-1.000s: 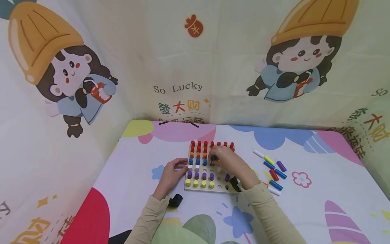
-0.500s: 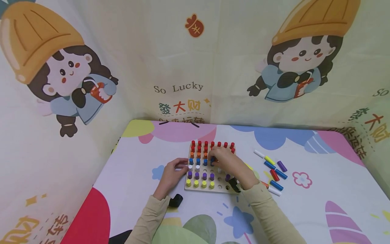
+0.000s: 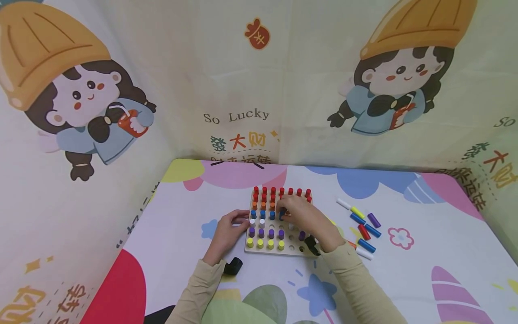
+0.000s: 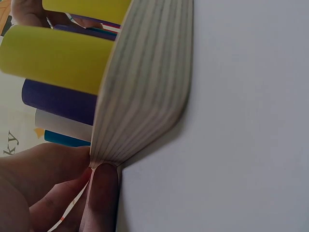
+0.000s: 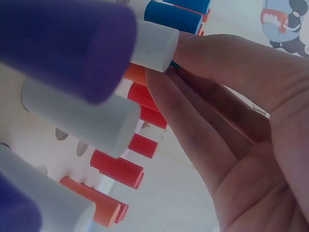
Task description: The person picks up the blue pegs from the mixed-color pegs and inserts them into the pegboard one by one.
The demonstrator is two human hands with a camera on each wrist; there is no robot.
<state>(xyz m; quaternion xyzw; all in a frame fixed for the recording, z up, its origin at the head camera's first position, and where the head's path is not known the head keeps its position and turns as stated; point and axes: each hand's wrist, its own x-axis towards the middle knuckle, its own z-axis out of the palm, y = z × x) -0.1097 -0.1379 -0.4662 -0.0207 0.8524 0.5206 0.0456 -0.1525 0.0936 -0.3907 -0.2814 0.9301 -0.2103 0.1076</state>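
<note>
A wooden pegboard (image 3: 279,253) with rows of coloured pegs lies on the table. My left hand (image 3: 228,231) holds the board's left edge; in the left wrist view its fingertips (image 4: 102,186) are against the striped side of the board. My right hand (image 3: 309,218) is over the middle of the board and pinches a blue peg (image 3: 281,215) in the blue row. In the right wrist view the finger and thumb close just behind a white peg (image 5: 154,46), which mostly hides the held peg. Yellow pegs (image 3: 260,244) and purple pegs (image 3: 261,234) stand in the front rows.
Several loose pegs lie to the right of the board, among them a red peg (image 3: 364,232), a purple peg (image 3: 374,220) and a white peg (image 3: 343,204). Red pegs (image 3: 273,191) fill the back of the board. A printed curtain (image 3: 303,90) stands behind the table.
The blue peg under my right fingers sits slightly lower, in line with its row. My left hand stays at the board's edge.
</note>
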